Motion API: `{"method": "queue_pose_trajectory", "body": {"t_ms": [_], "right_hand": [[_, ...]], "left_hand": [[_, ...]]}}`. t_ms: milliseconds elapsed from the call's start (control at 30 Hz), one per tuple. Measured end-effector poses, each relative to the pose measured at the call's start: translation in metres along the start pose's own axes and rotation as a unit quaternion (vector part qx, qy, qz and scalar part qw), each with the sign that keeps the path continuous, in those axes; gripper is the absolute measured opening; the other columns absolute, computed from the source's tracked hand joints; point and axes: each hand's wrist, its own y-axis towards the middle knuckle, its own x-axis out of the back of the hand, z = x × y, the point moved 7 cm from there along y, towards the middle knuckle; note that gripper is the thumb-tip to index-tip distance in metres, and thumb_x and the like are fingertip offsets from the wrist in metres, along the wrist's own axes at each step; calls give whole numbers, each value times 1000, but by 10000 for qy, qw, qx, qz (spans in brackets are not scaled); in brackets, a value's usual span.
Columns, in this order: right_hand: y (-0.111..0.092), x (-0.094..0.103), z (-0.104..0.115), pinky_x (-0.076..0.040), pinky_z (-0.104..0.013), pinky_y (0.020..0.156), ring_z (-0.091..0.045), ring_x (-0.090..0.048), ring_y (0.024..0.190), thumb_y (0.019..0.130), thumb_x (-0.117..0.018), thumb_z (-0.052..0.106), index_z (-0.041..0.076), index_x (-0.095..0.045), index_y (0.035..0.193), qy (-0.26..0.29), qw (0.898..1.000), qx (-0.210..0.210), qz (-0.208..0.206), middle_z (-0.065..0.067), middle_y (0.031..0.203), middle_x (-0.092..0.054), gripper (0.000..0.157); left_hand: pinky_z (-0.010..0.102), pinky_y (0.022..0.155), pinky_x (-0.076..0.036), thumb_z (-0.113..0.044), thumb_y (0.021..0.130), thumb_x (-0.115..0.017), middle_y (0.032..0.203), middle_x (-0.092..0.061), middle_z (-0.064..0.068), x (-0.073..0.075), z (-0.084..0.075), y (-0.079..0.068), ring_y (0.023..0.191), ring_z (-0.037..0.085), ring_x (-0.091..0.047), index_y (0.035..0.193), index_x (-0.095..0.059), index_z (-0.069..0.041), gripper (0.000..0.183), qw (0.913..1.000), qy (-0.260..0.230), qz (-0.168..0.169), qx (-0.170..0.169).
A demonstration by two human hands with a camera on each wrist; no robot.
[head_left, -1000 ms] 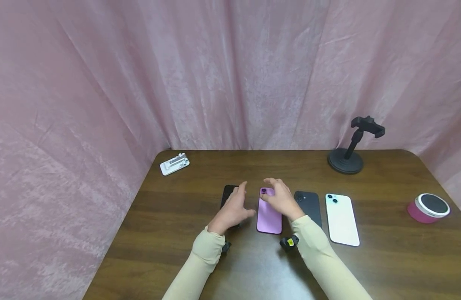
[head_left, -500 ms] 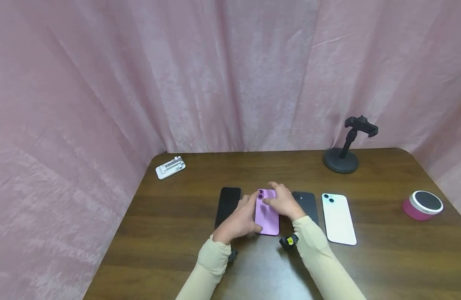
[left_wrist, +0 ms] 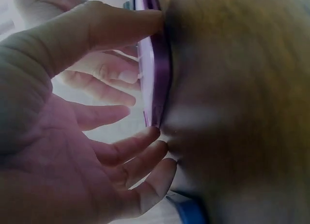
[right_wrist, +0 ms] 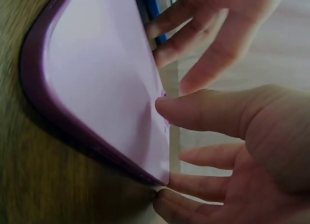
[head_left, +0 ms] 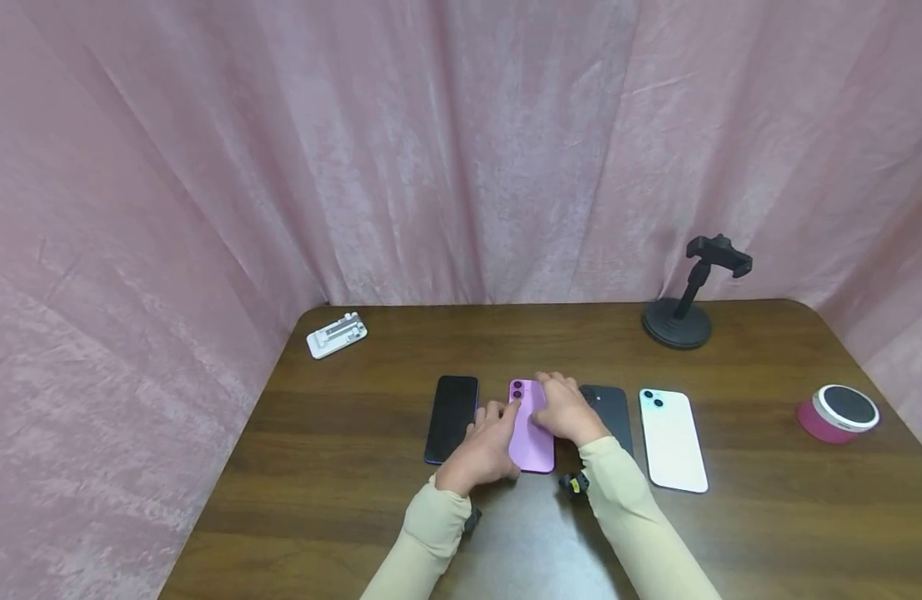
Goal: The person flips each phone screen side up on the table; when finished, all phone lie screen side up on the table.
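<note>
A purple smartphone (head_left: 533,437) lies back up on the table, its two camera lenses at the far end. My left hand (head_left: 479,450) holds its left side; the thumb is at the near corner in the left wrist view, other fingers reach along the edge. My right hand (head_left: 569,410) grips the far right corner, thumb over the back and fingertips at the edge in the right wrist view. Left of it lies a black-screened smartphone (head_left: 450,417) with a blue frame. A dark smartphone (head_left: 609,408) sits partly behind my right wrist, then a white smartphone (head_left: 673,442).
On the wooden table (head_left: 296,517), a white folding phone stand (head_left: 337,335) lies at the far left. A black phone holder (head_left: 678,323) stands far right. Nearer the right edge is a pink and white round speaker-like object (head_left: 838,414). Pink curtain (head_left: 461,167) hangs behind.
My left hand has moved right and down, off the black-screened phone to the purple phone's left side. My right hand has lowered from above it onto its far right corner.
</note>
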Motion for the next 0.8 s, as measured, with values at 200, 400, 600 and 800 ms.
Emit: {"method": "queue_pose_trajectory", "body": {"t_ms": [200,400,600,800], "right_hand": [[2,0,1,-42,-57,101,-52,-50,120,76,-74,2,-14,-52,135,-195,9997,111,-108,-34,132,-54,65],[4,3,1,-44,-57,98,-50,-52,118,77,-78,5,-13,-54,135,-155,9998,21,-85,-32,130,-56,65],[8,6,-1,-47,-56,94,-49,-53,114,72,-84,8,-11,-58,133,144,9999,-40,28,-31,128,-56,69],[7,9,-5,-47,-55,94,-43,-55,112,69,-83,6,-10,-57,133,735,9972,-113,109,-30,127,-56,71]], "left_hand": [[44,95,-41,-6,62,-95,136,-48,15,-3,3,2,119,31,-42,153,-40,-6,106,9998,39,-26,181],[44,95,-43,-7,60,-96,136,-49,17,-1,4,4,119,31,-44,152,-42,-4,107,9996,48,-132,265],[46,95,-45,-7,57,-97,134,-52,17,2,3,5,118,33,-46,148,-47,0,104,9996,3,-244,135],[45,96,-47,-9,56,-98,133,-53,16,1,6,6,117,32,-47,145,-51,0,101,9998,63,-186,84]]}}
